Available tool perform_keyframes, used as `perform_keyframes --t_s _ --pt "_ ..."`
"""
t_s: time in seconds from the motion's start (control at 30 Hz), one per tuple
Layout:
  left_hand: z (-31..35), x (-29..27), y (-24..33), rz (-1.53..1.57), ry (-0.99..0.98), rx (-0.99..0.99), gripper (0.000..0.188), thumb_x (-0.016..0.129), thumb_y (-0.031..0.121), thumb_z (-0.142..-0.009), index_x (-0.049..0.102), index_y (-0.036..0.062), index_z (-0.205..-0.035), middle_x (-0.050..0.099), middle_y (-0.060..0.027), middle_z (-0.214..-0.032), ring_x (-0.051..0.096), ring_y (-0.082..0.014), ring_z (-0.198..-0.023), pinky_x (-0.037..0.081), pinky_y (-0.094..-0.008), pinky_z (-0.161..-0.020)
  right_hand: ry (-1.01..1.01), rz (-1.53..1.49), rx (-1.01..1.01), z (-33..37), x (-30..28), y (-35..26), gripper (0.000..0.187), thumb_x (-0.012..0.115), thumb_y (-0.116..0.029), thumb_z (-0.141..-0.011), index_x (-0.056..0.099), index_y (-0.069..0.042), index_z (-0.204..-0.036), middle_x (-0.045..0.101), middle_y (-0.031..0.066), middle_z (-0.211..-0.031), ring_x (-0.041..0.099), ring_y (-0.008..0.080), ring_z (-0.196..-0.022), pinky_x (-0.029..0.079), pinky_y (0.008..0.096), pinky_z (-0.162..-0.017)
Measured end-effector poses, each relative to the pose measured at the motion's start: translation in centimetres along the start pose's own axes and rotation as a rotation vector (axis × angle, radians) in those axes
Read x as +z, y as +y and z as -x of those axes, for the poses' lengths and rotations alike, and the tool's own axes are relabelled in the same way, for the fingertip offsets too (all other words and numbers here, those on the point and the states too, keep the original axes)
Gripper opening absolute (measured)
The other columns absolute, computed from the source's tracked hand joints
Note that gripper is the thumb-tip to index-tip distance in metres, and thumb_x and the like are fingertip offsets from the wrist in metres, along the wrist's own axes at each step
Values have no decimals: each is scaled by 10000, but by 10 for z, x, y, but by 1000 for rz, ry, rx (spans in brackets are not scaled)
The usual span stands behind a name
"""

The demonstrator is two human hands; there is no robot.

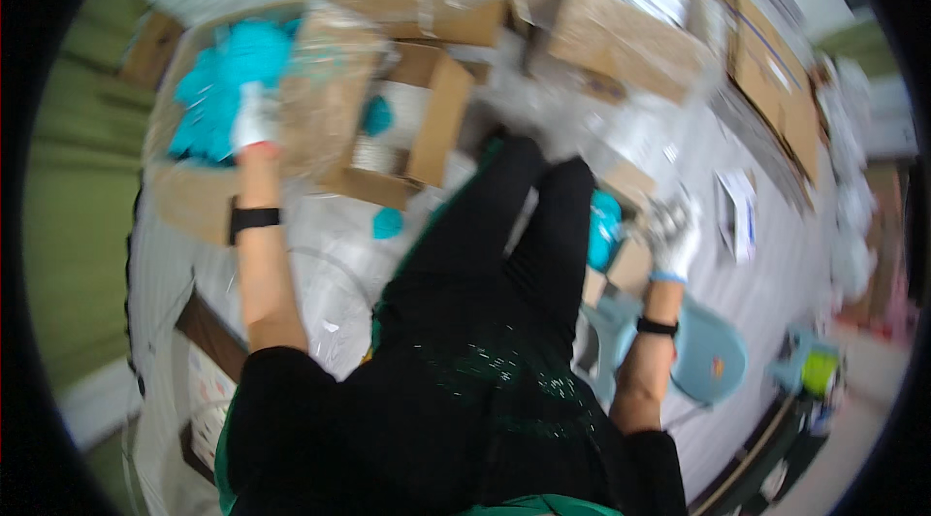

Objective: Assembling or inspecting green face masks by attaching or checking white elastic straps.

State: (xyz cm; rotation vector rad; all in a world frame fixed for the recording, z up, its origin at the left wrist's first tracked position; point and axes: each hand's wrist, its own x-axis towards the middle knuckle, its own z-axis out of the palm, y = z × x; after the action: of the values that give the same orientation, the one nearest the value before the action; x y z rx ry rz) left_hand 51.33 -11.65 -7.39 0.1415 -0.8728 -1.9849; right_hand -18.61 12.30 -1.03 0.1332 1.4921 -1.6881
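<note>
Your left hand (255, 118), white-gloved, lies over a heap of teal pieces (199, 109) in a large carton (189, 206); blur leaves its grip impossible to tell. The step in hand appears to be taking from this heap; the next move seems to call for a sure hold. Right of that hand, an open carton (441, 123) contains one teal piece (377, 115); a loose piece (388, 222) lies nearer you. Just left of your right hand (676, 237), a teal bundle (603, 230) is partly hidden; that hand's blurred fingers likewise conceal their state.
</note>
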Motion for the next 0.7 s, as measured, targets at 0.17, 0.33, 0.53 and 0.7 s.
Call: perform_keyframes --t_s 0.17,0.33,0.53,0.7 --pt "-106 141 -123 -1096 776 25 319 529 236 -922 611 24 -1145 601 -127 -1189 545 -212 -1125 421 -351 -968 -597 -495 107 24 6 2 223 462 -246 -971 551 -90 -839 380 -29 -562 289 82 -399 234 241 -355" --pt "-145 274 -269 -1263 -63 -75 416 623 152 -822 563 14 -1210 581 -126 -1220 531 -235 -1166 398 -321 -1003 -812 -526 234 52 23 -3 257 445 -281 -981 563 -66 -905 407 -22 -569 292 82 -399 239 242 -371" --pt "-157 346 -349 -1411 -312 -54 585 687 250 -747 494 57 -1265 554 -182 -1213 513 -342 -1156 401 -410 -988 -666 -394 312 78 36 -5 266 453 -300 -975 574 -72 -911 405 -37 -565 292 79 -402 232 247 -365" --pt "-153 337 -385 -1450 -510 -373 187 500 183 -888 561 10 -926 632 -188 -810 619 -366 -806 493 -430 -722 -664 -463 238 71 32 -14 233 447 -257 -977 567 -77 -890 326 -52 -533 277 67 -400 216 224 -352"
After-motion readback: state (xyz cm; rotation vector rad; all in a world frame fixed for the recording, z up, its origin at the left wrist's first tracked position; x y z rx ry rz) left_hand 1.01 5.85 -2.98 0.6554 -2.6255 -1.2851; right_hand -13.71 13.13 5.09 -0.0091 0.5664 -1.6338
